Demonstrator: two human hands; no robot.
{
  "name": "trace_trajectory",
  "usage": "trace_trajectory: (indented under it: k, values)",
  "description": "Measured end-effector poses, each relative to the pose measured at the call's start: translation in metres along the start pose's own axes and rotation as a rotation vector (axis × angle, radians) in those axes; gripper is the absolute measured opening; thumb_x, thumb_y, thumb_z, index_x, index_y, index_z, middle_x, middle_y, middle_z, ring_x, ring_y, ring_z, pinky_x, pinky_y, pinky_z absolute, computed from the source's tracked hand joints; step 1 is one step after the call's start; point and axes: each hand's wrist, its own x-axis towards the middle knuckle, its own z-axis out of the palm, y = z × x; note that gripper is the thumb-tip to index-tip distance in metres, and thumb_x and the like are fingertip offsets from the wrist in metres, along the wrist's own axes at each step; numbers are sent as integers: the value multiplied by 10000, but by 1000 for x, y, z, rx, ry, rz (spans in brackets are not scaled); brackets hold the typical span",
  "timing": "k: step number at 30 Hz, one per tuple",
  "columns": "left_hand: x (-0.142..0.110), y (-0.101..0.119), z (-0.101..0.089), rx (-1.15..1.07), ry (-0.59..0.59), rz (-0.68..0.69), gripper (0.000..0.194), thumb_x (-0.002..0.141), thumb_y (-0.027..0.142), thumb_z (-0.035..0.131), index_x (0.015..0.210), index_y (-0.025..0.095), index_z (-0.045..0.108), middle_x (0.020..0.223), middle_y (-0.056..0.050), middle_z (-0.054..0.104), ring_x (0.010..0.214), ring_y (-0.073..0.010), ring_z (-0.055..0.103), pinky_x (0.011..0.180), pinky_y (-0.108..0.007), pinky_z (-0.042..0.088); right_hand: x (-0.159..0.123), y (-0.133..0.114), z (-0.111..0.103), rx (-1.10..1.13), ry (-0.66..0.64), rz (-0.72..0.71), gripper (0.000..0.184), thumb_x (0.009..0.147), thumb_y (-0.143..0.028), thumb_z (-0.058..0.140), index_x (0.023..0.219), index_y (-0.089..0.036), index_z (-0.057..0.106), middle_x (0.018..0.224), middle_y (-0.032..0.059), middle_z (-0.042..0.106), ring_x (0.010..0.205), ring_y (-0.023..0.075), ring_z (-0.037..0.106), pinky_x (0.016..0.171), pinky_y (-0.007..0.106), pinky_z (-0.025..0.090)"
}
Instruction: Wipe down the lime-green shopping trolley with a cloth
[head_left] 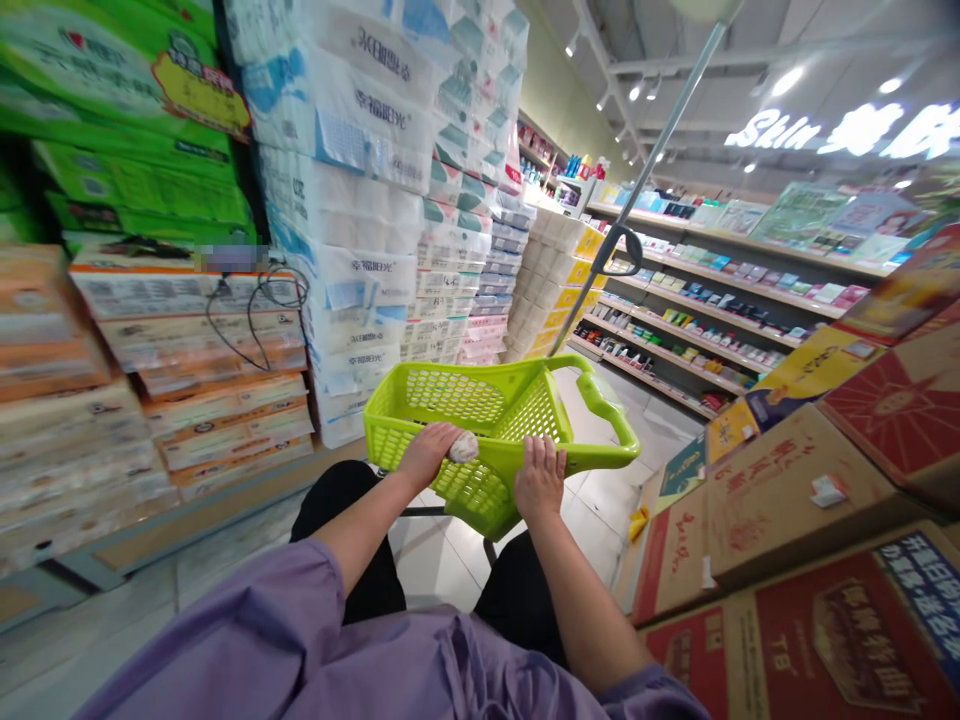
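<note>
The green cart (484, 495) sits at the middle of the frame, right under both hands; its near rim passes beneath the fingers, its long axis running across the frame from left to right, side-on to the person; neither hand is clearly nearer the cart, since both touch it, though the right is much closer to the handle (606, 398), which lies just to the right of its fingers and a little higher in the frame; the left hand (429, 453) looks closed around a whitish wad (464, 448) over the rim, its fingers together, their tips hidden; the right hand (541, 478) has four fingers hooked over the rim, slightly apart, its thumb out of sight; the cart's handle end points to the right of the frame, towards the boxes (799, 490); its other end points left, towards the paper packs (367, 170); black-clad knees (330, 510) show just below it.
</note>
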Motion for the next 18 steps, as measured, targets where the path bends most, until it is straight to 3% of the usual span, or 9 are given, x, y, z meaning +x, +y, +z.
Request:
trace_trajectory:
  k: [3,6,10,13,18]
  values:
    - [-1,3,-9,40,-29,-26,497,809,92,433,1286,182,535,1195,-107,638,1166,-234,535,1040,-440,376,0,-3,1,2,8,22,487,834,-125,419,1312,-95,504,1326,151,518,1319,293,329,1118,482,148]
    - [7,22,-10,30,-46,-56,548,799,120,463,1342,193,478,1222,-118,621,1180,-249,516,1011,-451,383,1,-5,1,-5,13,43,479,831,-128,427,1300,-82,509,1312,155,525,1313,300,334,1119,480,144]
    - [22,58,0,2,-38,-80,472,805,166,497,1275,185,527,1383,-119,502,1271,-278,423,1032,-461,358,2,-4,1,6,13,37,486,821,-122,432,1300,-79,502,1301,156,530,1312,304,331,1113,478,158]
    - [29,79,11,-36,-35,-98,523,797,226,531,1314,171,472,1405,-138,456,1275,-294,398,1061,-484,324,1,0,1,14,32,31,479,818,-122,425,1287,-79,511,1292,166,532,1307,315,337,1102,489,169]
    - [30,84,19,-73,-78,-45,525,848,195,467,1366,168,388,1282,-146,531,1214,-260,465,1039,-461,365,0,7,3,11,55,28,475,822,-128,415,1282,-62,509,1281,186,538,1310,319,336,1099,507,176]
